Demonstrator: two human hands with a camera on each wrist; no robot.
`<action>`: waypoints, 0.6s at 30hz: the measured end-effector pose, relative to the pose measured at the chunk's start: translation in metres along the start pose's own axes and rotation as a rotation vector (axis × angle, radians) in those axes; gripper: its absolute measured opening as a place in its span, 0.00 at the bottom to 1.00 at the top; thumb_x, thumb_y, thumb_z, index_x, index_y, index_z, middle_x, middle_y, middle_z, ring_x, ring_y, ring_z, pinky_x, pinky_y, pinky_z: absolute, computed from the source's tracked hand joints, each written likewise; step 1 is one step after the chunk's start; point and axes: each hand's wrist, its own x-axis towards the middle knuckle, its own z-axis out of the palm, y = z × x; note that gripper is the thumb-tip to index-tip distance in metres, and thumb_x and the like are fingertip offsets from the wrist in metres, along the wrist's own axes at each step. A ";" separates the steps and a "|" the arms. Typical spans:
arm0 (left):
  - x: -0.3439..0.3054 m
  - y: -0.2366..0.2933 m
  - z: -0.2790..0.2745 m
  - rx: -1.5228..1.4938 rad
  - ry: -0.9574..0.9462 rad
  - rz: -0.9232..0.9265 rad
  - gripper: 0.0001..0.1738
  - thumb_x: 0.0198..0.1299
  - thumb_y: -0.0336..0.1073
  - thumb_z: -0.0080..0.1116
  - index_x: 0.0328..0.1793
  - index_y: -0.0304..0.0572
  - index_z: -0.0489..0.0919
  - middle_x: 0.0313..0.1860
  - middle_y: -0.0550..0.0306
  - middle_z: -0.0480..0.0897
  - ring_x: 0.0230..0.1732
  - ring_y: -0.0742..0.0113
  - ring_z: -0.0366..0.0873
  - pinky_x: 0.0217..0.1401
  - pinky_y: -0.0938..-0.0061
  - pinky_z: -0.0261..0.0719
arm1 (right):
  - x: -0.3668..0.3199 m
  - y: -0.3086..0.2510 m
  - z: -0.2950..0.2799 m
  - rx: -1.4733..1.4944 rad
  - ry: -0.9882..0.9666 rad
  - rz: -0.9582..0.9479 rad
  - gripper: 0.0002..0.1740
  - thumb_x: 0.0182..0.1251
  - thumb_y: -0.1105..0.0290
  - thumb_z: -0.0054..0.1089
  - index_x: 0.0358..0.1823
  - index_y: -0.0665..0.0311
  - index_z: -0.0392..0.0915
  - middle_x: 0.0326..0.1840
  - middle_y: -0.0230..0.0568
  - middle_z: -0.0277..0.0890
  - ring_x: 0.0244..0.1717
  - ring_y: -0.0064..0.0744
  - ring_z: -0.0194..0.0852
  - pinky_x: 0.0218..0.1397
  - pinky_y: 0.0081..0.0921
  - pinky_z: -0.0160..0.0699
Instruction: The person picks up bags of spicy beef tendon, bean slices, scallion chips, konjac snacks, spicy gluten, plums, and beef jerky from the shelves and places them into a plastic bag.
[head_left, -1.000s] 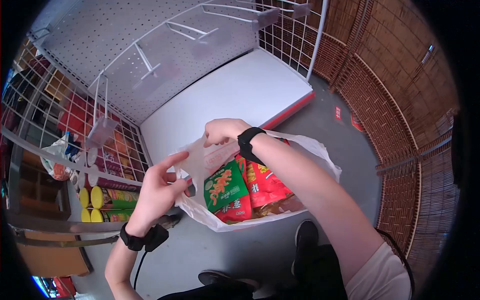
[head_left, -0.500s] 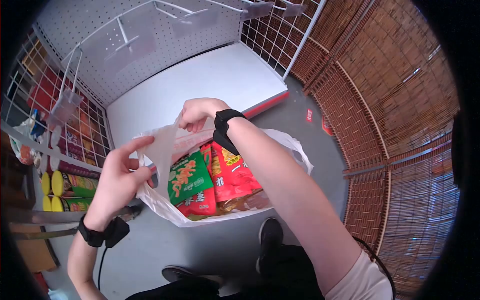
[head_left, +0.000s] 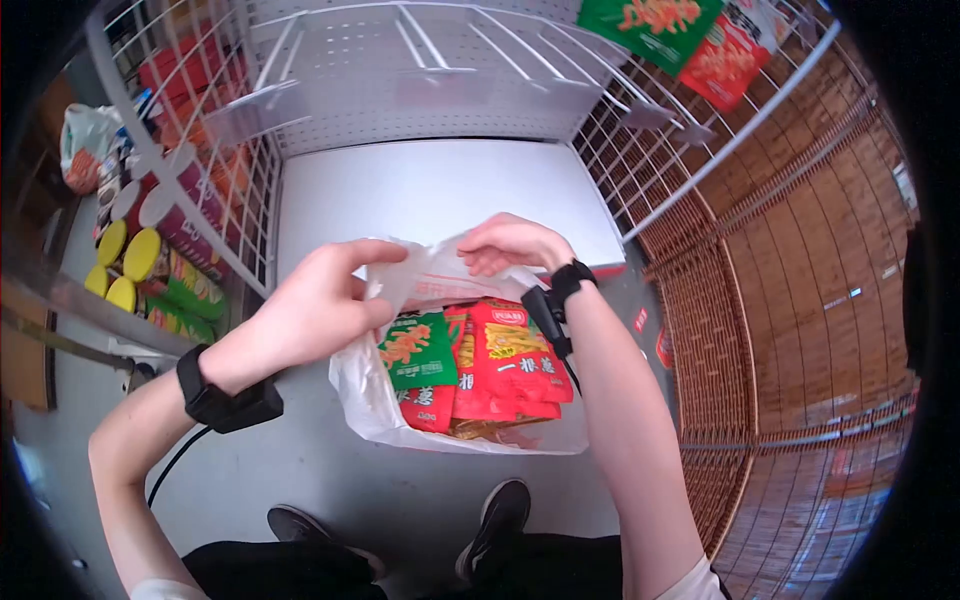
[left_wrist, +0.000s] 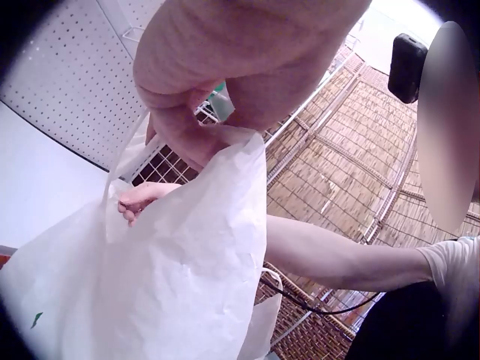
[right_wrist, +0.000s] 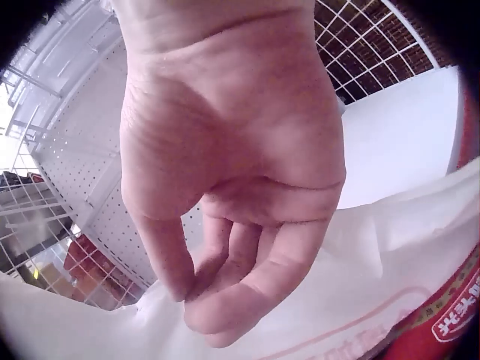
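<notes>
A white plastic bag (head_left: 360,400) with pinkish-red print hangs between the hands, its mouth spread. Inside it lie a green snack packet (head_left: 422,352) and several red snack packets (head_left: 520,368). My left hand (head_left: 315,303) grips the bag's left side, with plastic running between thumb and fingers in the left wrist view. At the far rim, my right hand (head_left: 515,243) pinches the plastic between thumb and curled fingers (right_wrist: 217,311). The packets' lower parts are hidden inside the bag.
Ahead stands a white shelf base (head_left: 430,190) under wire hooks (head_left: 420,40). Green and red packets (head_left: 655,28) hang at the upper right. Cans with yellow lids (head_left: 145,255) stand at left, beyond a wire side grid (head_left: 245,200). A wicker screen (head_left: 800,330) borders the right side.
The head view has turned, bringing the shelf square ahead and the hanging packets into sight. The bag's mouth now faces me more directly. Both hands stay at its rim.
</notes>
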 end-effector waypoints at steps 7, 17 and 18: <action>0.003 -0.007 -0.001 0.005 0.006 0.069 0.32 0.48 0.22 0.49 0.65 0.25 0.69 0.47 0.47 0.82 0.30 0.70 0.82 0.34 0.75 0.81 | 0.000 0.007 -0.013 0.109 0.142 0.013 0.13 0.67 0.61 0.61 0.40 0.65 0.79 0.28 0.31 0.76 0.29 0.21 0.80 0.30 0.16 0.79; 0.000 -0.002 -0.007 0.054 0.013 0.018 0.30 0.51 0.29 0.56 0.64 0.27 0.72 0.52 0.43 0.82 0.39 0.63 0.84 0.45 0.70 0.82 | 0.014 0.033 -0.032 0.009 0.393 0.019 0.14 0.69 0.59 0.58 0.40 0.65 0.77 0.28 0.30 0.74 0.25 0.20 0.74 0.29 0.18 0.75; 0.000 -0.002 -0.007 0.063 0.016 0.020 0.30 0.51 0.29 0.56 0.63 0.28 0.73 0.52 0.43 0.82 0.39 0.63 0.84 0.46 0.70 0.82 | 0.016 0.036 -0.034 0.023 0.396 0.019 0.14 0.70 0.59 0.58 0.41 0.64 0.76 0.29 0.30 0.74 0.25 0.20 0.74 0.29 0.19 0.75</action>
